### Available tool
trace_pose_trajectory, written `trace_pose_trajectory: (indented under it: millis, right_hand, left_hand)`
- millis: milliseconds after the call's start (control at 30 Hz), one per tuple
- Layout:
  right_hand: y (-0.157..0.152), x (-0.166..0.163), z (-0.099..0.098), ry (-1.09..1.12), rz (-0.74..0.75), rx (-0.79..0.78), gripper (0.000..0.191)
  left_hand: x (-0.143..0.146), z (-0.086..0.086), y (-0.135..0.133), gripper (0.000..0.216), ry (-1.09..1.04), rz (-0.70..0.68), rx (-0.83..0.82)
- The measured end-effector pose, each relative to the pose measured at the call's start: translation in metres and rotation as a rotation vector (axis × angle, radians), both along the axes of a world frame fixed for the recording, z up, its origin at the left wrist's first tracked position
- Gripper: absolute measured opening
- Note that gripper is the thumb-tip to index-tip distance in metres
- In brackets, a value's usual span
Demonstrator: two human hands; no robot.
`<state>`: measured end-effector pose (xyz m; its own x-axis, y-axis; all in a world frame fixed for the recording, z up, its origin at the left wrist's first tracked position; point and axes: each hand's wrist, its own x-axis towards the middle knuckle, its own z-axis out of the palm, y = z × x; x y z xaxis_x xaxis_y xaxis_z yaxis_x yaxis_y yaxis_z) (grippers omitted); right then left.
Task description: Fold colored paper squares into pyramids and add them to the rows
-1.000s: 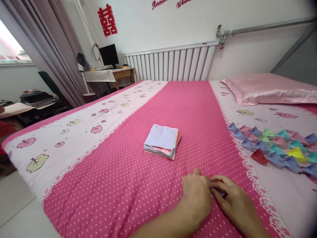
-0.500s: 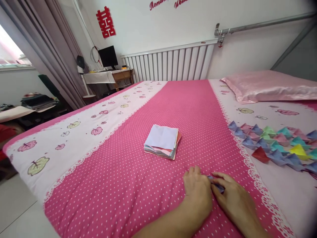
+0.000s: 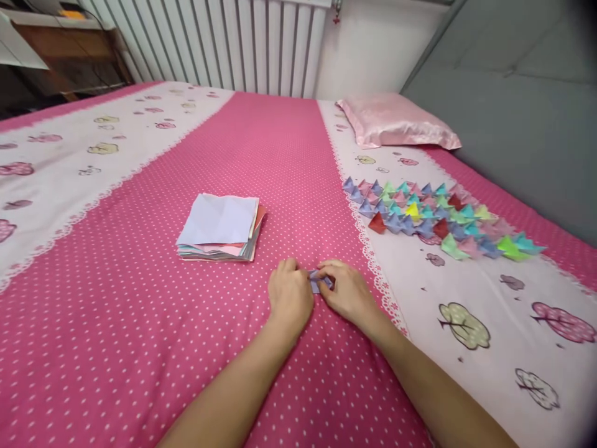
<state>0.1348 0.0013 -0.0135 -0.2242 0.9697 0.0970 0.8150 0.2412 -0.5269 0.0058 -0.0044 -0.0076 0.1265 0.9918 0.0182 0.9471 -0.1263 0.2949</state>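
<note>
a small piece of pale purple paper (image 3: 315, 287), apparently folded, lies on the pink dotted bedspread (image 3: 280, 149), between the two hands and to the near right of the paper stack. the right hand (image 3: 347, 288) holds it, thumb and forefinger drawn narrow about its right part. the left hand (image 3: 291, 291) is at its left end with knuckles up and fingers curled; their tips are hidden, so i cannot tell whether they pinch the paper or only press it.

the step in hand looks like shaping or creasing a fold. to do it well, i would keep one end steady, line up the edges before pressing, and run a fingertip firmly along each crease, since the soft bed gives little backing.

the paper's long axis seems to run left to right, from one hand toward the other, though both ends are partly covered. no clear tip shows, so i cannot say which way it points.

farther out, the paper stack (image 3: 217, 219) sits to the left with a pale sheet on top. folded paper pieces (image 3: 413, 212) stand in rows to the right, and beyond them is a pink pillow (image 3: 398, 121).
</note>
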Motion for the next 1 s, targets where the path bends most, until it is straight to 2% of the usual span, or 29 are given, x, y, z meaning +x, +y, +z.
trace_pose_trajectory:
  millis: [233, 500, 667, 800, 1000]
  right_hand:
    - [-0.005, -0.001, 0.006, -0.078, -0.024, 0.035, 0.019]
    - [-0.006, -0.004, 0.001, -0.17, -0.098, -0.004, 0.019]
    - [-0.007, -0.005, -0.002, -0.196, -0.072, 0.009, 0.02]
    - [-0.007, -0.006, -0.002, -0.209, -0.065, 0.001, 0.022]
    - [-0.013, -0.008, 0.008, -0.324, -0.099, -0.035, 0.023]
  left_hand:
    - [0.0, 0.001, 0.001, 0.024, 0.0, -0.019, -0.002]
    - [-0.001, -0.002, 0.001, 0.024, 0.017, -0.061, 0.008]
    - [0.0, -0.003, 0.002, 0.027, 0.016, -0.102, 0.041]
    - [0.001, -0.004, 0.005, 0.025, 0.02, -0.12, 0.008]
    - [0.002, -0.005, 0.005, 0.025, 0.031, -0.145, 0.064]
